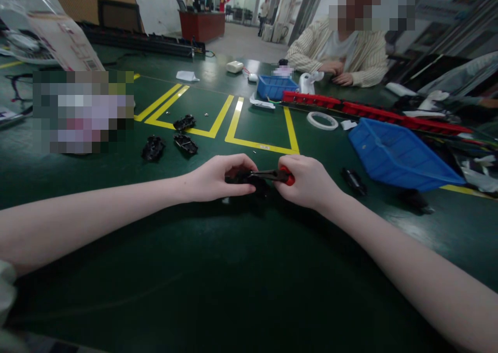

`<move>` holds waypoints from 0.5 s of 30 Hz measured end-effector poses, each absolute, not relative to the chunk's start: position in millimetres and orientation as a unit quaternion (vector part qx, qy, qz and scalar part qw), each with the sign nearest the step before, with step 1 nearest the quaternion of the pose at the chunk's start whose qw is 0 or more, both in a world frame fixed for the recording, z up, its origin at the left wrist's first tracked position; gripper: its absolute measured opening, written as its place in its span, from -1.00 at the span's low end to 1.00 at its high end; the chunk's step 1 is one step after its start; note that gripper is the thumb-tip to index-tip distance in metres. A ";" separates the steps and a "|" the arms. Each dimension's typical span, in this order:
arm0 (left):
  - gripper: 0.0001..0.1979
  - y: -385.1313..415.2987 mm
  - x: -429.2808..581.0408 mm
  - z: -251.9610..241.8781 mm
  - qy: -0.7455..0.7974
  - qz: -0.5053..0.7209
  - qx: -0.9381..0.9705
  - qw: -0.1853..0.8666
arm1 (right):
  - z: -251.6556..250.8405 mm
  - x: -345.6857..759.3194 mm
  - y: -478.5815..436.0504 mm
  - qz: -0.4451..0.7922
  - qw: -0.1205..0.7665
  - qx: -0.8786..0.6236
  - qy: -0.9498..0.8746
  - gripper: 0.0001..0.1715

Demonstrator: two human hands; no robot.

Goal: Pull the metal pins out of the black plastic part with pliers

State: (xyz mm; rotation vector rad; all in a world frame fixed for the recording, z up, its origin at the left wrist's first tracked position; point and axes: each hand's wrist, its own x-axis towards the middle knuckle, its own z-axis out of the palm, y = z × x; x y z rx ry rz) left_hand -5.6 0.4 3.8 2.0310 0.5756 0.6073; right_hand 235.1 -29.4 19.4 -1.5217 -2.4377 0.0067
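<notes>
My left hand (pixel 220 179) is closed around a small black plastic part (pixel 238 177), holding it just over the green table. In my right hand (pixel 305 180) is a pair of red-handled pliers (pixel 272 175), gripped by the handles. The metal jaws of the pliers reach left and meet the black part near my left fingertips; what exactly they pinch is hidden. Beyond my left hand lie several similar black parts (pixel 153 148). Another black part (pixel 354 181) rests to the right of my right hand.
A blue bin (pixel 404 153) stands tilted at the right, near a roll of tape (pixel 322 120) and a long red strip (pixel 373 112). Yellow tape lines (pixel 260 146) mark the green table (pixel 175 270). Across it sits a person in a striped shirt (pixel 373 57); a smaller blue bin (pixel 274 87) is nearby.
</notes>
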 end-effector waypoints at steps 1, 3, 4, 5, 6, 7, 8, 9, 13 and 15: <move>-0.77 0.5 -5.8 3.4 0.227 0.252 0.823 0.455 | 19.2 236.1 -28.8 0.008 0.138 -0.526 -0.839 -0.79; -0.77 0.8 -6.2 3.0 0.224 0.267 0.821 0.452 | 19.1 238.2 -27.7 0.016 0.146 -0.528 -0.837 -0.79; -0.76 0.9 -6.3 3.1 0.228 0.273 0.820 0.448 | 19.2 239.0 -27.3 0.019 0.148 -0.527 -0.837 -0.79; -0.74 1.0 -6.4 3.2 0.235 0.274 0.820 0.443 | 19.3 239.7 -27.0 0.021 0.150 -0.526 -0.837 -0.79; -0.72 1.0 -6.3 3.5 0.245 0.271 0.820 0.440 | 19.5 240.0 -26.9 0.022 0.151 -0.523 -0.839 -0.79; -0.71 1.0 -6.3 3.8 0.253 0.265 0.820 0.440 | 19.8 240.2 -27.0 0.023 0.150 -0.519 -0.841 -0.79; -0.70 1.0 -6.1 4.2 0.261 0.261 0.817 0.444 | 20.2 240.0 -27.3 0.024 0.149 -0.515 -0.844 -0.78; -0.70 1.1 -5.8 4.5 0.269 0.257 0.811 0.451 | 20.6 239.7 -27.8 0.022 0.147 -0.511 -0.847 -0.78; -0.69 1.0 -4.2 5.7 0.312 0.249 0.788 0.468 | 21.8 236.5 -30.1 0.006 0.133 -0.496 -0.858 -0.76; -0.71 0.6 -3.4 6.5 0.336 0.249 0.784 0.458 | 21.4 234.5 -30.5 -0.007 0.122 -0.491 -0.862 -0.76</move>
